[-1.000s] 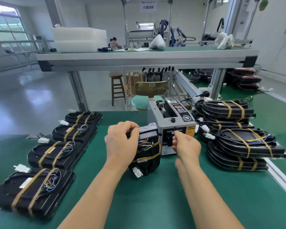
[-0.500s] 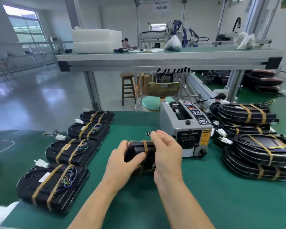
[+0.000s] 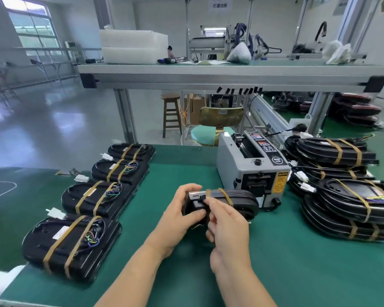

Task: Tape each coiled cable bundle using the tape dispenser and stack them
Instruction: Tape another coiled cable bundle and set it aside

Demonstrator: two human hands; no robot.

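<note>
Here, the left hand (image 3: 180, 214) grips a cable bundle (image 3: 238, 199) over the bench (image 3: 297, 264), before the tape dispenser (image 3: 252, 171); the right hand (image 3: 227, 222) pinches its near end. Seemingly light yet springy, best held across the coils.

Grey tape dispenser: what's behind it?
A teal-seated chair with a gold backrest stands beyond the green table; the grey box-shaped tape dispenser and table edge hide its legs.

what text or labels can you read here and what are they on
Hanging sign: Chinese characters, too blurred to read.
Tape dispenser: yellow warning sticker, round badge and top panel print, all too small to read.
White label on nearest left cable bundle: unreadable.
Nothing can be quoted.
</note>
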